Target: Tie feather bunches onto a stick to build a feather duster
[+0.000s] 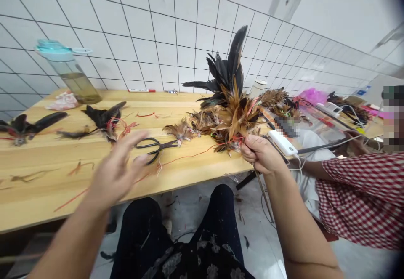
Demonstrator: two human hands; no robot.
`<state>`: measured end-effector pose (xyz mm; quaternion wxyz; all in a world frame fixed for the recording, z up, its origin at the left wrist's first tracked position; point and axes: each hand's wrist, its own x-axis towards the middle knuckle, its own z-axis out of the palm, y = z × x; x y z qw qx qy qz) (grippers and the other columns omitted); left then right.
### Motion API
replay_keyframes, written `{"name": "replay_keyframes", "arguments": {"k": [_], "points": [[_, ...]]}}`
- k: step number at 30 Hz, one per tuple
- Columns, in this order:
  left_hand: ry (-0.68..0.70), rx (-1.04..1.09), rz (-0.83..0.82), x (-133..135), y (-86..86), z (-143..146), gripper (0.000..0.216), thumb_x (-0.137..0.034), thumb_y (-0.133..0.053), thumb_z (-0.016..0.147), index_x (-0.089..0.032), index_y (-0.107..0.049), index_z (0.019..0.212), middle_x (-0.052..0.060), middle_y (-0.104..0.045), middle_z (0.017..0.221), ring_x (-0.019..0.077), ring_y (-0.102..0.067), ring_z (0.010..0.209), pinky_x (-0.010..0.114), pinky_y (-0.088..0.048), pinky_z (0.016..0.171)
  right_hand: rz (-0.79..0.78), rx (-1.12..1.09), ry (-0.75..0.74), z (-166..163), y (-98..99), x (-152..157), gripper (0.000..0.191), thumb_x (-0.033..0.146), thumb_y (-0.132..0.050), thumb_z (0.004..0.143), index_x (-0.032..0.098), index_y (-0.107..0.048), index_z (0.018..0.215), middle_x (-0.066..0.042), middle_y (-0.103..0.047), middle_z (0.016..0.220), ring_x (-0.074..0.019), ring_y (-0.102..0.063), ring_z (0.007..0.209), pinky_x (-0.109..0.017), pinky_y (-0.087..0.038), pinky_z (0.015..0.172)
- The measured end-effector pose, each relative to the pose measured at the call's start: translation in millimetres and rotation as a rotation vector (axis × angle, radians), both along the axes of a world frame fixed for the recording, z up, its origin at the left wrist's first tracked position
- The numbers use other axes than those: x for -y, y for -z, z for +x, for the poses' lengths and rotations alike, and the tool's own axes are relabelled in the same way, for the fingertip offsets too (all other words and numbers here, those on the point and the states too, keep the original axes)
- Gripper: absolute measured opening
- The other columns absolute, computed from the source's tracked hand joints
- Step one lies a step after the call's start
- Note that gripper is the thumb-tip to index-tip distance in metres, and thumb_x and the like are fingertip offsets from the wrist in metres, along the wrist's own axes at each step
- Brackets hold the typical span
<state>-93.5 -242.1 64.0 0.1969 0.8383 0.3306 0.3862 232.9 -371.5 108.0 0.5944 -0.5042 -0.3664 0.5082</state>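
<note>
My right hand [260, 152] is closed around the base of a bundle of brown and black feathers [232, 102] bound with red thread, held upright above the edge of the wooden table [47, 152]. A thin stick hangs down from the fist. My left hand [118, 167] hovers over the table with fingers spread, blurred by motion, holding nothing. Black scissors [154, 146] lie just past its fingertips. A red thread [186, 158] trails across the wood from the bundle.
Small feather bunches [104, 121] and loose feathers [23, 127] lie at the left. A water bottle [71, 75] stands by the tiled wall, with a red marker [141, 90] nearby. A person in a checked shirt [362, 197] sits at right beside a white device [282, 142].
</note>
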Motion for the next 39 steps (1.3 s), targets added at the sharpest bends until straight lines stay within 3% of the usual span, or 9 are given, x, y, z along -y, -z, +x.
{"name": "replay_keyframes", "arguments": {"k": [4, 8, 12, 19, 25, 28, 32, 35, 39], "points": [[0.387, 0.093, -0.097, 19.7, -7.1, 96.4, 0.058, -0.044, -0.056, 0.088, -0.017, -0.044, 0.138, 0.013, -0.051, 0.141, 0.0258, -0.048, 0.129, 0.038, -0.038, 0.109, 0.01, 0.001, -0.028, -21.7, -1.4, -2.9, 0.044, 0.045, -0.076, 0.071, 0.017, -0.043, 0.061, 0.006, -0.042, 0.048, -0.0004, -0.018, 0.038, -0.018, -0.007, 0.038], [0.625, 0.199, -0.328, 30.4, -7.7, 139.6, 0.033, -0.039, -0.048, 0.093, -0.014, -0.063, 0.108, 0.009, -0.07, 0.096, 0.0165, -0.063, 0.084, 0.029, -0.049, 0.081, 0.02, -0.025, 0.006, -27.3, -1.6, -1.7, 0.044, 0.046, -0.077, 0.069, 0.017, -0.044, 0.061, 0.007, -0.043, 0.048, -0.0001, -0.018, 0.037, -0.018, -0.006, 0.037], [0.55, 0.335, -0.447, 26.4, -4.2, 145.1, 0.027, -0.034, -0.049, 0.091, -0.014, -0.064, 0.082, 0.005, -0.067, 0.082, 0.0132, -0.059, 0.077, 0.024, -0.045, 0.074, 0.01, -0.046, 0.037, -23.1, 2.5, 2.2, 0.043, 0.044, -0.076, 0.071, 0.017, -0.043, 0.062, 0.007, -0.044, 0.048, 0.0, -0.017, 0.037, -0.018, -0.005, 0.037], [0.381, 0.29, -0.445, 22.7, -5.9, 144.6, 0.02, -0.028, -0.052, 0.079, -0.014, -0.058, 0.066, -0.004, -0.046, 0.055, 0.0067, -0.034, 0.05, 0.02, -0.028, 0.05, 0.023, -0.043, 0.041, -30.8, 5.9, -4.4, 0.043, 0.046, -0.075, 0.071, 0.017, -0.044, 0.062, 0.007, -0.043, 0.049, -0.0002, -0.017, 0.038, -0.02, -0.006, 0.039], [0.249, 0.29, -0.407, 13.1, 3.9, 139.1, 0.017, -0.028, -0.056, 0.078, -0.015, -0.06, 0.068, -0.001, -0.056, 0.062, 0.0107, -0.049, 0.061, 0.021, -0.038, 0.058, 0.011, 0.019, 0.117, -40.1, 12.5, -10.7, 0.042, 0.047, -0.079, 0.065, 0.017, -0.048, 0.064, 0.007, -0.039, 0.048, -0.002, -0.021, 0.041, -0.021, -0.005, 0.042], [0.313, 0.3, -0.464, 7.5, 6.1, 137.3, 0.02, -0.032, -0.057, 0.08, -0.015, -0.062, 0.071, 0.0, -0.059, 0.067, 0.0132, -0.055, 0.069, 0.023, -0.044, 0.066, 0.017, 0.007, 0.118, -41.2, 11.4, -9.6, 0.043, 0.048, -0.079, 0.065, 0.017, -0.049, 0.064, 0.007, -0.039, 0.048, -0.0017, -0.02, 0.041, -0.021, -0.005, 0.042], [0.545, 0.325, -0.525, 6.3, -5.8, 137.3, 0.025, -0.038, -0.058, 0.084, -0.016, -0.066, 0.079, 0.003, -0.062, 0.076, 0.0161, -0.058, 0.084, 0.027, -0.047, 0.08, -0.011, -0.03, 0.016, -38.4, 7.7, -7.2, 0.044, 0.047, -0.078, 0.068, 0.017, -0.046, 0.062, 0.007, -0.041, 0.048, -0.0011, -0.017, 0.039, -0.021, -0.005, 0.04], [0.697, 0.392, -0.745, 10.6, -14.6, 139.1, 0.032, -0.047, -0.066, 0.078, -0.016, -0.066, 0.085, 0.004, -0.062, 0.081, 0.0159, -0.057, 0.081, 0.025, -0.048, 0.069, -0.026, -0.06, -0.056, -36.7, 10.8, -7.0, 0.044, 0.047, -0.077, 0.069, 0.017, -0.045, 0.061, 0.007, -0.041, 0.048, -0.0008, -0.017, 0.038, -0.02, -0.006, 0.039], [0.682, 0.49, -1.028, 14.4, -17.0, 141.3, 0.039, -0.047, -0.077, 0.067, -0.015, -0.064, 0.084, 0.0, -0.054, 0.073, 0.0064, -0.044, 0.06, 0.016, -0.03, 0.048, -0.018, -0.068, -0.045, -37.1, 17.3, -7.1, 0.046, 0.048, -0.075, 0.071, 0.017, -0.044, 0.059, 0.008, -0.04, 0.047, -0.0003, -0.016, 0.037, -0.019, -0.007, 0.038]]}}
